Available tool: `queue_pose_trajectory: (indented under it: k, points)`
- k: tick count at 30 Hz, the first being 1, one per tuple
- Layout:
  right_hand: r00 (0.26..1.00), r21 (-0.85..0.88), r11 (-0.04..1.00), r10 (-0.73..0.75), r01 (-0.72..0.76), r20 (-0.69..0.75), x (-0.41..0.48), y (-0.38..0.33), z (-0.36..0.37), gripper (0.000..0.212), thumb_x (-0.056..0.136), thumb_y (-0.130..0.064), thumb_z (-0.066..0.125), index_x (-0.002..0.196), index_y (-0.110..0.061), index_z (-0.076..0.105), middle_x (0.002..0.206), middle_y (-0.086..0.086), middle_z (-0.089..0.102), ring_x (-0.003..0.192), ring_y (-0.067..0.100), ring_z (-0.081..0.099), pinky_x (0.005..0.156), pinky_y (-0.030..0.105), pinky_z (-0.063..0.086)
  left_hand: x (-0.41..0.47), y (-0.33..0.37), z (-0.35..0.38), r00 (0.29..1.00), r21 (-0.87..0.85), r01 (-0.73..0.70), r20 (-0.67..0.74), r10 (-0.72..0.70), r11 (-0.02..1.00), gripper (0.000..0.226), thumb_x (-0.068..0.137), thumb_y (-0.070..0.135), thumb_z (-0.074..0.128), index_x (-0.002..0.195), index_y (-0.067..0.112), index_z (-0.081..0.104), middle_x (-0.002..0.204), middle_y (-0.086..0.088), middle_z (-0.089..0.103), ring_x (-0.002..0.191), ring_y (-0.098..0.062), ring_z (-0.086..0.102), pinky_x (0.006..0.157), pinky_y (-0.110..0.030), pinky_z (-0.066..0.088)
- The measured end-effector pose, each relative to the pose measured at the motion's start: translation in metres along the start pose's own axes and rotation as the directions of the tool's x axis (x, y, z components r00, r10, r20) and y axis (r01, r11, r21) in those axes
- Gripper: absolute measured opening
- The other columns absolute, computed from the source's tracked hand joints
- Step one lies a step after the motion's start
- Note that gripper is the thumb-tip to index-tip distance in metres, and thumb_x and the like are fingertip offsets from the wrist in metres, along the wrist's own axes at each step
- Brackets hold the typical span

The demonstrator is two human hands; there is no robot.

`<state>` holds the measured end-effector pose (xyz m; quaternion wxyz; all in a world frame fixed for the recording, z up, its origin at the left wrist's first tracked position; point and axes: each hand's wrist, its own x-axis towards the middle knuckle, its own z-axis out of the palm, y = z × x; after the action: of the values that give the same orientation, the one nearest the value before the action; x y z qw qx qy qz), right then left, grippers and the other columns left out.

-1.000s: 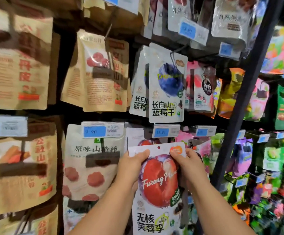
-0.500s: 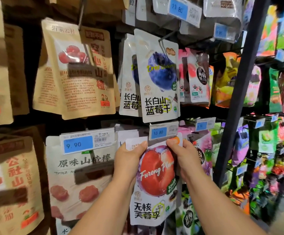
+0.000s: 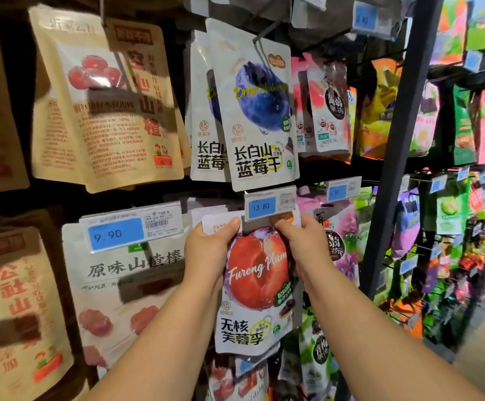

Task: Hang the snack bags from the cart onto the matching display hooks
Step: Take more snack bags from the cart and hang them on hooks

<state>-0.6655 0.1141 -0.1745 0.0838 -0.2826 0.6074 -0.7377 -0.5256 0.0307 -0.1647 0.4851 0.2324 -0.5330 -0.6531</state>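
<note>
Plum bag (image 3: 257,285): you hold it upright by its two top corners, and its top edge is partly hidden behind the 13.80 price tag (image 3: 270,204).
Left hand (image 3: 209,250): you grip the bag's upper left corner, thumb on the front, just below-left of that tag.
Right hand (image 3: 305,244): you pinch the upper right corner, just below-right of the tag.
Blueberry bag (image 3: 258,111): hangs directly above the tag.
9.90 tag (image 3: 131,230): left of the 13.80 price tag, slightly lower.

Dark display rack (image 3: 394,169) — blueberry bags (image 3: 260,117) and kraft bags (image 3: 105,117) hang from it.
</note>
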Motion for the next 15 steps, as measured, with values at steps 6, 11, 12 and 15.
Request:
queue_pose_trajectory:
  k: [6, 11, 12, 15]
  points:
    - [1.000, -0.040, 0.999, 0.006, -0.007, -0.021, 0.0006, 0.0007, 0.0026, 0.015, 0.078, -0.019, 0.075, 0.089, -0.010, 0.072, 0.086, 0.009, 0.076, 0.082, 0.031, 0.073, 0.076, 0.052, 0.059, 0.0027, -0.0009, 0.0032, 0.999, 0.025, 0.035, -0.023, -0.035, 0.999, 0.012, 0.078, 0.017, 0.077, 0.088, 0.014, 0.072, 0.087, -0.008, 0.076, 0.085, -0.030, 0.072, 0.084, -0.052, 0.057]
    - [1.000, -0.037, 0.999, 0.015, -0.015, -0.007, -0.0012, -0.0013, 0.0022, 0.020, 0.072, -0.023, 0.075, 0.085, -0.008, 0.071, 0.083, 0.012, 0.075, 0.081, 0.035, 0.072, 0.074, 0.055, 0.058, 0.0034, -0.0010, 0.0019, 0.996, -0.008, 0.083, -0.010, -0.083, 0.996, 0.012, 0.080, 0.014, 0.076, 0.090, 0.012, 0.070, 0.086, -0.010, 0.075, 0.082, -0.029, 0.072, 0.081, -0.045, 0.058]
    - [1.000, -0.041, 0.999, 0.014, -0.014, -0.005, -0.0019, -0.0015, 0.0019, 0.022, 0.071, -0.026, 0.076, 0.084, -0.008, 0.072, 0.083, 0.011, 0.075, 0.080, 0.035, 0.072, 0.074, 0.055, 0.059, 0.0025, 0.0000, 0.0019, 0.995, -0.018, 0.096, -0.006, -0.096, 0.995, 0.010, 0.081, 0.013, 0.074, 0.090, 0.012, 0.069, 0.086, -0.011, 0.075, 0.081, -0.029, 0.072, 0.079, -0.042, 0.058]
    - [1.000, -0.036, 0.999, 0.027, -0.027, -0.002, -0.0053, -0.0018, 0.0011, 0.020, 0.071, -0.028, 0.078, 0.082, -0.012, 0.072, 0.083, 0.009, 0.076, 0.080, 0.032, 0.073, 0.076, 0.054, 0.059, 0.0025, -0.0002, 0.0009, 0.997, 0.009, 0.079, -0.013, -0.079, 0.997, 0.010, 0.081, 0.014, 0.075, 0.089, 0.014, 0.069, 0.089, -0.011, 0.075, 0.083, -0.029, 0.071, 0.079, -0.041, 0.058]
